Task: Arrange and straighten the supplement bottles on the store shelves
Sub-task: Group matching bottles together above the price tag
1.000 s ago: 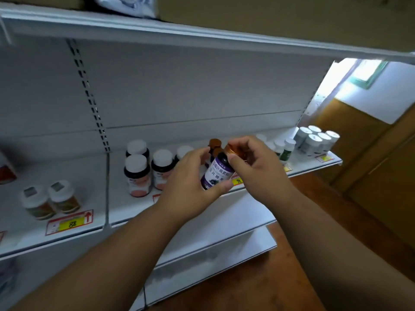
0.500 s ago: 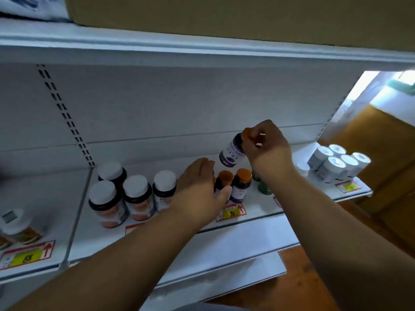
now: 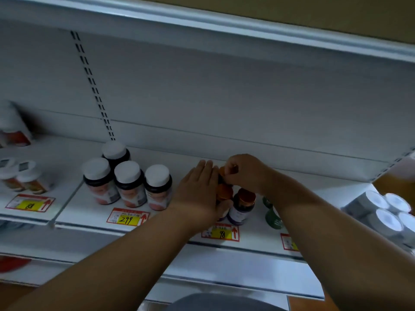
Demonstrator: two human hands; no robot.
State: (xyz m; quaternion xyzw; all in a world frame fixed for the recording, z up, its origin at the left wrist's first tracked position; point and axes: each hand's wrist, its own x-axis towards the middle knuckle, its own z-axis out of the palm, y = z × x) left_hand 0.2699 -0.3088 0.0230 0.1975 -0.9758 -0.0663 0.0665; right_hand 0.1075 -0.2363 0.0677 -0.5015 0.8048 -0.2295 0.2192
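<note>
Orange-capped bottle [image 3: 222,172] pinched by right hand [image 3: 243,172], left hand [image 3: 198,191] flat alongside

Your white shelf [image 3: 193,158] carries four white-capped jars [image 3: 132,182], orange-capped bottles [image 3: 242,205], a green bottle [image 3: 272,217], white tubs [image 3: 381,212] and yellow price tags [image 3: 128,218] along its front edge.

A big white metal shelf unit [image 3: 224,90] fills the view. Its flat white back wall [image 3: 247,104] has a strip of small dark slots [image 3: 89,79]. A brown wooden floor [image 3: 298,304] shows at the bottom right. The light is dim.
</note>
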